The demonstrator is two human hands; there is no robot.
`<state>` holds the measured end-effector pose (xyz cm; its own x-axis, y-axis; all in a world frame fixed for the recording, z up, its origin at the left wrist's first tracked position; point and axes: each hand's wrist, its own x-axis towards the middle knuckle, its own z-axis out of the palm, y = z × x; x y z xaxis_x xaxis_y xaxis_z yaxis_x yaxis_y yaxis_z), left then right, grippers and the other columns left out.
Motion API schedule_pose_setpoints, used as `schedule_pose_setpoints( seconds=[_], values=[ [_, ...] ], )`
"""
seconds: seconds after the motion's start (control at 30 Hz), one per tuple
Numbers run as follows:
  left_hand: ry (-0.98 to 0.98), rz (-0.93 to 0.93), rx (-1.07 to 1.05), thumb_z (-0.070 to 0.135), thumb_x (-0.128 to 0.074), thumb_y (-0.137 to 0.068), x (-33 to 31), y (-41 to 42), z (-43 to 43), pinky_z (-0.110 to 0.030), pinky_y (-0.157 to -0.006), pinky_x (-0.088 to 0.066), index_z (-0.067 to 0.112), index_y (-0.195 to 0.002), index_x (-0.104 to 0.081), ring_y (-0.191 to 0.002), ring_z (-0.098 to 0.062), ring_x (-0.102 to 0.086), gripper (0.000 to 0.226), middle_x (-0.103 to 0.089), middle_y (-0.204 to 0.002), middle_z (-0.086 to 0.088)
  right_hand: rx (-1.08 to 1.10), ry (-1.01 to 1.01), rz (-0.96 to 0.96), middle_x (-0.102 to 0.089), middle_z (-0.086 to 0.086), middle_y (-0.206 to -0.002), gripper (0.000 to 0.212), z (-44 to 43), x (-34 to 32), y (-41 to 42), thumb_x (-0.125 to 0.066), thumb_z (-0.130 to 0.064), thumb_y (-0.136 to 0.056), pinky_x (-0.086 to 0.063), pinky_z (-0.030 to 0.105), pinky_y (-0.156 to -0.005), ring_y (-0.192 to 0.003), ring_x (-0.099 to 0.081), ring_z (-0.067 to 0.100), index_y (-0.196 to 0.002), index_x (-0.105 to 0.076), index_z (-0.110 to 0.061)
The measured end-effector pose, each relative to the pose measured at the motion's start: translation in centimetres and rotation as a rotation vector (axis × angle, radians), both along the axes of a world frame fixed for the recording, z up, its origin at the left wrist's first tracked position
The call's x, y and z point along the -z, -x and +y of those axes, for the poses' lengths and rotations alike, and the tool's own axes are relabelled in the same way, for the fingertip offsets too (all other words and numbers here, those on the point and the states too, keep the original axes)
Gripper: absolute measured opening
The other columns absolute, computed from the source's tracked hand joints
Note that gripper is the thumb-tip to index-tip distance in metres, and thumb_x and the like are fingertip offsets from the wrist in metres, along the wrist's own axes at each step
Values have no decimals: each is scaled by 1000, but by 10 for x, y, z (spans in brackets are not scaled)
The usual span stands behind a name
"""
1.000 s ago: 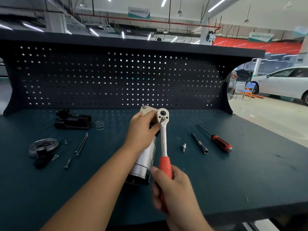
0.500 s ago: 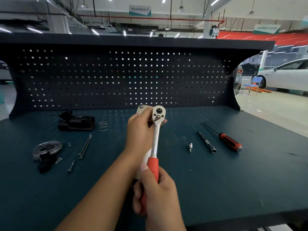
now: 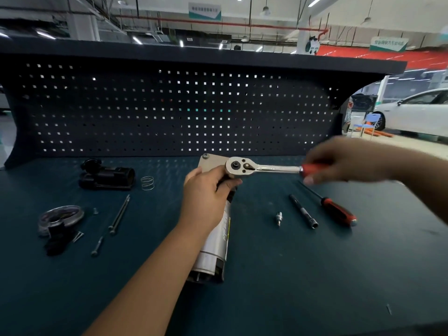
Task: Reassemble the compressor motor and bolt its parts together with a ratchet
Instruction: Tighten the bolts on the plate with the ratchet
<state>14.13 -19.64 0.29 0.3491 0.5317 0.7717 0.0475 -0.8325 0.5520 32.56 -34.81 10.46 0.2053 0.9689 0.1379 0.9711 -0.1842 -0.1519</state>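
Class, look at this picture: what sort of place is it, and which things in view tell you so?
Probably a car workshop or training garage: a workbench backed by a pegboard, a white car parked beyond, and a ratchet in use.

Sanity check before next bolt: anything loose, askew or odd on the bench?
Nothing damaged or spilled. Loose parts lie left of the motor: spring, two long bolts, small screws. The right hand is motion-blurred on the ratchet.

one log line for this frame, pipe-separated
step: ratcheting bolt | left hand: steadying motor | right hand: on ratchet handle, pointing right | head on motor's far end | loose bolts on bench
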Motion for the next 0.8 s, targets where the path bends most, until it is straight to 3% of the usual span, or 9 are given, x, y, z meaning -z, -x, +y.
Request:
schedule_pose_setpoints(
  seconds=[0.07, 0.2, 0.27, 0.33, 0.43, 0.57, 0.63, 0.7, 0.8],
  values=[
    [-7, 14, -6, 17, -65, -87, 1, -2, 2, -47, -95, -40, 12, -88, -73, -71, 9, -49, 10, -54, -63, 23, -62, -12, -227, -63, -6, -90, 15, 31, -23, -16, -66, -43, -81, -43, 29, -75, -84, -58, 11, -89, -60, -32],
    [-3, 5, -33, 18, -66, -86, 4, -2, 3, -44, -96, -39, 12, -89, -73, -75, 20, -45, 10, -48, -59, 26, -174, -149, -572, -57, -5, -122, 32, 85, -51, -13, -59, -31, -90, -32, 45, -102, -126, -41, 22, -120, -58, -22],
    [-7, 13, -46, 19, -66, -86, 5, -3, 4, -43, -95, -39, 11, -89, -73, -75, 21, -44, 11, -47, -58, 25, -235, -172, -705, -54, -3, -131, 38, 96, -56, -12, -54, -34, -92, -30, 45, -104, -129, -41, 21, -128, -54, -21],
    [-17, 25, -52, 20, -64, -87, 4, -3, 5, -44, -95, -40, 10, -91, -72, -72, 15, -47, 13, -50, -61, 22, -247, -158, -772, -56, 0, -125, 40, 91, -53, -17, -49, -39, -92, -32, 42, -101, -120, -48, 22, -126, -53, -19],
    [-38, 23, -42, 21, -63, -88, 3, -4, 5, -48, -94, -42, 9, -91, -69, -70, -2, -54, 13, -57, -70, 17, -259, -90, -707, -57, 1, -108, 42, 64, -34, -27, -41, -48, -92, -34, 30, -84, -104, -54, 23, -114, -54, -15],
    [-45, 24, -50, 22, -64, -88, 3, -4, 4, -48, -93, -42, 9, -86, -67, -65, 3, -48, 13, -60, -71, 15, -188, -90, -719, -41, -11, -84, 66, 22, -7, -21, -11, -69, -73, -28, 25, -69, -90, -57, 21, -100, -49, -23],
    [-33, 21, -44, 21, -64, -88, 2, -3, 4, -50, -92, -43, 8, -87, -67, -68, -7, -54, 13, -61, -72, 13, -132, -93, -694, -38, -13, -72, 61, 4, 6, -6, -5, -74, -66, -27, 26, -63, -75, -55, 18, -86, -42, -29],
    [-24, 22, -32, 18, -64, -88, 1, -1, 2, -51, -92, -44, 9, -88, -68, -75, -18, -62, 9, -60, -72, 16, -79, -125, -517, -41, -10, -61, 52, -10, 24, 16, -14, -76, -68, -26, 27, -54, -57, -45, 11, -71, -37, -28],
    [-34, 48, -46, 16, -63, -88, 0, 0, -1, -48, -92, -44, 10, -89, -68, -76, -22, -61, 8, -58, -69, 16, 3, -231, -30, -44, -6, -48, 43, -22, 66, 60, -46, -60, -82, -33, 20, -45, -45, -45, 6, -64, -41, -21]
  ],
)
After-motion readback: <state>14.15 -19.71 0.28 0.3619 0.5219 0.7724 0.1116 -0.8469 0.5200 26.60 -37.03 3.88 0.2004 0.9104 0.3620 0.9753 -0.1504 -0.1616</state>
